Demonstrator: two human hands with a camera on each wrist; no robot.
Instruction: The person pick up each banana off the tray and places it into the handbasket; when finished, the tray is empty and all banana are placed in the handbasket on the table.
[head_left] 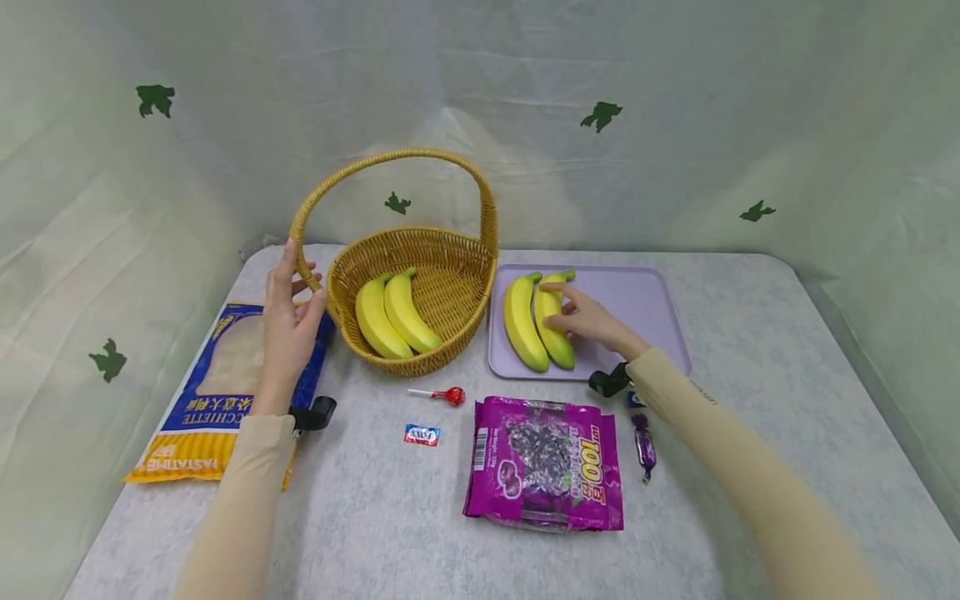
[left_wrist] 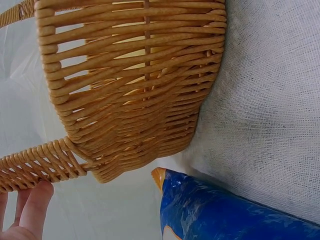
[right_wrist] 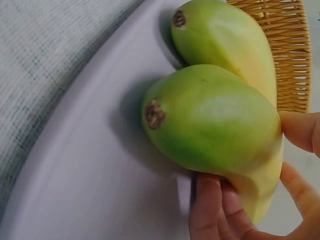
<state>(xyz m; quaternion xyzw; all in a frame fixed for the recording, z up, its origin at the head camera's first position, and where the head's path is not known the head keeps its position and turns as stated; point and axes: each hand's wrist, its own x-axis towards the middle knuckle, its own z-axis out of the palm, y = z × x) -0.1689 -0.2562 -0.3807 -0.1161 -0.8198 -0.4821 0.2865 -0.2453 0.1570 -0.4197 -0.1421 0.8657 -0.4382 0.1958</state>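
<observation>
My left hand (head_left: 288, 325) grips the handle of a wicker basket (head_left: 459, 287) by its left side; the left wrist view shows a finger against the woven handle (left_wrist: 35, 167). Two yellow bananas, one (head_left: 378, 321) left of the other (head_left: 408, 315), lie inside the basket. To the right, my right hand (head_left: 592, 321) holds a banana (head_left: 555, 346) that lies on a lilac tray (head_left: 622, 317). In the right wrist view, fingers (right_wrist: 206, 210) wrap round its side near the green end. Another banana (head_left: 522, 325) lies beside it on the tray.
A blue and yellow pasta bag (head_left: 202, 417) lies left, under my left forearm. In front are a red lollipop (head_left: 453, 396), a small wrapped sweet (head_left: 422, 435), a purple candy bag (head_left: 543, 467) and a purple-wrapped candy (head_left: 644, 446). White cloth hangs behind the table.
</observation>
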